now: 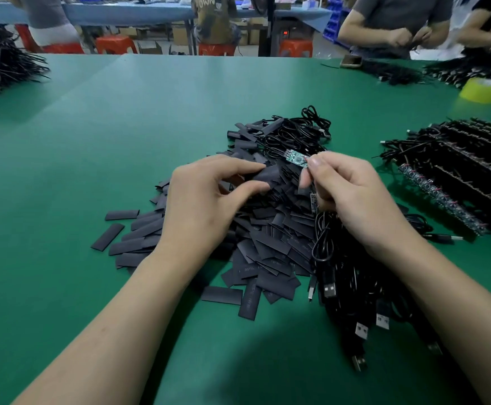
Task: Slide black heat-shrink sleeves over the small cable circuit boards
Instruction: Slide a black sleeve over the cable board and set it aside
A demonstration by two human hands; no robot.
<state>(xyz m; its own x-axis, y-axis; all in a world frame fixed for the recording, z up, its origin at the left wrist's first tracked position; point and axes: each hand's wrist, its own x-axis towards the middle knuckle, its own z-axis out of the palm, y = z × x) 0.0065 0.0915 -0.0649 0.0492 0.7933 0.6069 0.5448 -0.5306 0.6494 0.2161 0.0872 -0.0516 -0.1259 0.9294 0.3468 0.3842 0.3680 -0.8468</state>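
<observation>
Head view: left hand (pixel 206 200) pinches sleeve (pixel 267 175); right hand (pixel 352 200) pinches circuit board (pixel 296 159), long axis leftward from fingertips, sleeve near, apart.

Green work table (pixel 92 135), blue-covered table (pixel 121 13) behind, red stools (pixel 115 44) beside it, cardboard boxes (pixel 180 33) underneath, blue bins (pixel 333 17) far right.

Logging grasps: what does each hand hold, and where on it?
The left hand pinches a black sleeve at its left edge; right hand pinches the circuit board by its right end.
</observation>
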